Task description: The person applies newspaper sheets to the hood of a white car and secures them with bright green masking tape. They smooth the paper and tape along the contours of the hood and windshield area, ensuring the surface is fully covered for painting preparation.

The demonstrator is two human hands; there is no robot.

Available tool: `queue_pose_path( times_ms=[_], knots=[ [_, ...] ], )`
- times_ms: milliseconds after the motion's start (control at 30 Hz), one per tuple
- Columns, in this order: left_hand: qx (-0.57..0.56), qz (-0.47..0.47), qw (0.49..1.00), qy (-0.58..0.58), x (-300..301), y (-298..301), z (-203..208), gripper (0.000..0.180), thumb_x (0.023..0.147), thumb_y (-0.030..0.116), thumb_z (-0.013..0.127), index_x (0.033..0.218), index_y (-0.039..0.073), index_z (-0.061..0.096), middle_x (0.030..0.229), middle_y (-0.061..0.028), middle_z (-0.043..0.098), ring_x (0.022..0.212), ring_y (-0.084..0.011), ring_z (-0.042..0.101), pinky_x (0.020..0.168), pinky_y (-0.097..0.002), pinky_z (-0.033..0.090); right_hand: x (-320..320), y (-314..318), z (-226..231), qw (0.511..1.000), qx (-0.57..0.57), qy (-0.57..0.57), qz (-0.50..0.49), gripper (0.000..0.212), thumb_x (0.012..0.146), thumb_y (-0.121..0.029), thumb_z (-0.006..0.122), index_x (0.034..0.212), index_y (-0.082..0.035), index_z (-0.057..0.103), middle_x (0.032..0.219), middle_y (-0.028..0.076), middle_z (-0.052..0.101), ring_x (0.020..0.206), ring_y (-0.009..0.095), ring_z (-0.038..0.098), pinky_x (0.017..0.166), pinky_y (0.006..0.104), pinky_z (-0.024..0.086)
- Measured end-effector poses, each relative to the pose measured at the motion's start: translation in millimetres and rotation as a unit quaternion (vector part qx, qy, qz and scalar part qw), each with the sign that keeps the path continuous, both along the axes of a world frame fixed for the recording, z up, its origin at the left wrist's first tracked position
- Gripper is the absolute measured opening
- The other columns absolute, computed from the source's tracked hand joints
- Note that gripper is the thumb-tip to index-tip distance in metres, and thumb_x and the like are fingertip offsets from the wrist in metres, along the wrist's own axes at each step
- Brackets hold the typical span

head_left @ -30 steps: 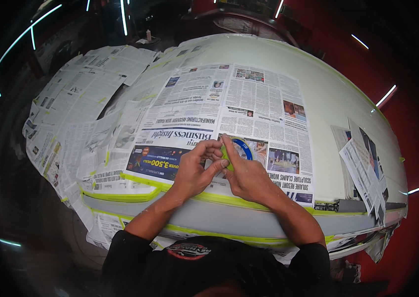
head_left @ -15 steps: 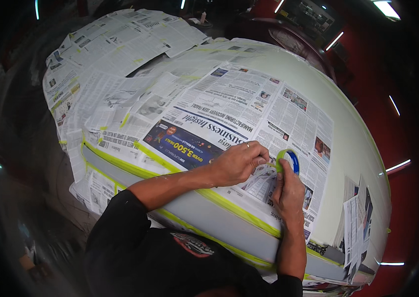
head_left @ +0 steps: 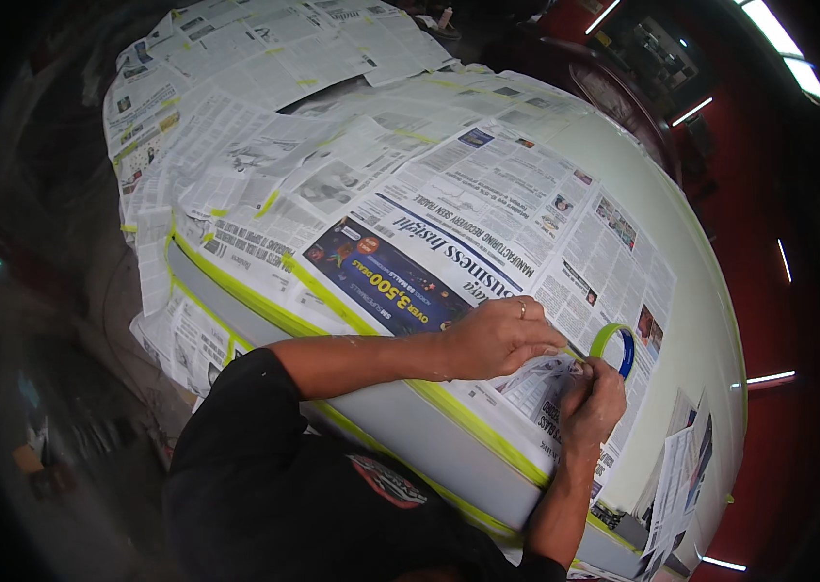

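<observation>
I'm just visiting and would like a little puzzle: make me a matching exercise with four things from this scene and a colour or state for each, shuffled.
Things:
1. Left hand
2. Right hand
3. Tape roll
4. Shirt

Colours and states:
A. Yellow-green outside, blue inside
B. Black
C. Gripping the roll's lower edge
D. Wearing a ring

Right pairs: 1-D, 2-C, 3-A, 4-B.
</observation>
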State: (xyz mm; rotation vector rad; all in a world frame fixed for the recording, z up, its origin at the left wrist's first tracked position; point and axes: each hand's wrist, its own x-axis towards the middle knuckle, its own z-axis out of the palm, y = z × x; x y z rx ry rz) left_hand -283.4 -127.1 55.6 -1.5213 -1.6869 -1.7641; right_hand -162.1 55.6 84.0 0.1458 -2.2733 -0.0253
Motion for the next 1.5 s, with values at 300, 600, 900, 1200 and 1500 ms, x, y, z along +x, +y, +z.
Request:
queue_pose_path(
  times_ms=[300, 600, 900, 1200, 1500],
  knots=[
    [0.083, 0.108, 0.981, 0.141, -3.0, -36.2, 12.7, 0.030, 0.073, 0.000, 0.072, 0.102, 0.007, 0.072, 0.098, -0.0037, 0.061, 0.097, -0.0248, 0.059, 0.081, -0.0370, 0.052, -0.7, 36.9, 1.4, 0.876, -0.432, 0.205, -0.070, 0.022, 0.105, -0.020, 0.054, 0.094, -0.001, 0.057, 0.081, 0.004, 0.060, 0.068, 0.010, 0.051, 0.062, 0.0226, 0.042],
    [-0.358, 0.260, 0.894, 0.069, -314.1, 47.5, 57.9, 0.013, 0.089, 0.012, 0.066, 0.101, 0.008, 0.069, 0.102, -0.0137, 0.068, 0.102, -0.0316, 0.062, 0.086, -0.0425, 0.049, -22.9, 3.1, -9.1, 0.987, -0.139, 0.032, -0.076, 0.005, 0.095, -0.002, 0.060, 0.099, 0.000, 0.063, 0.079, 0.015, 0.065, 0.064, 0.026, 0.064, 0.059, 0.0344, 0.050],
    [-0.526, 0.259, 0.797, 0.148, -427.9, 158.0, 55.5, 0.008, 0.084, 0.011, 0.068, 0.091, 0.013, 0.071, 0.097, -0.0074, 0.071, 0.100, -0.0287, 0.065, 0.083, -0.0430, 0.050, -10.5, 9.2, -3.8, 0.987, -0.116, -0.019, -0.111, 0.006, 0.092, -0.001, 0.058, 0.097, -0.001, 0.061, 0.081, 0.015, 0.066, 0.067, 0.032, 0.064, 0.059, 0.0399, 0.049],
    [-0.506, 0.276, 0.789, 0.214, -448.0, 184.4, 12.2, 0.009, 0.087, 0.013, 0.065, 0.094, 0.016, 0.071, 0.101, -0.0062, 0.070, 0.107, -0.0323, 0.059, 0.094, -0.0481, 0.045, -9.2, 10.8, -7.6, 0.983, -0.144, -0.066, -0.095, 0.017, 0.083, 0.001, 0.063, 0.099, -0.003, 0.060, 0.080, 0.014, 0.065, 0.063, 0.030, 0.061, 0.055, 0.0399, 0.047],
    [-0.350, 0.370, 0.859, 0.043, -457.6, 196.7, -29.9, 0.041, 0.084, 0.021, 0.075, 0.123, 0.020, 0.066, 0.146, -0.0156, 0.045, 0.130, -0.0378, 0.046, 0.106, -0.0531, 0.039, -13.2, 6.6, 0.7, 0.980, -0.160, -0.093, -0.079, 0.010, 0.092, -0.006, 0.059, 0.101, -0.003, 0.056, 0.079, 0.013, 0.067, 0.066, 0.031, 0.065, 0.058, 0.0380, 0.050]
  ],
)
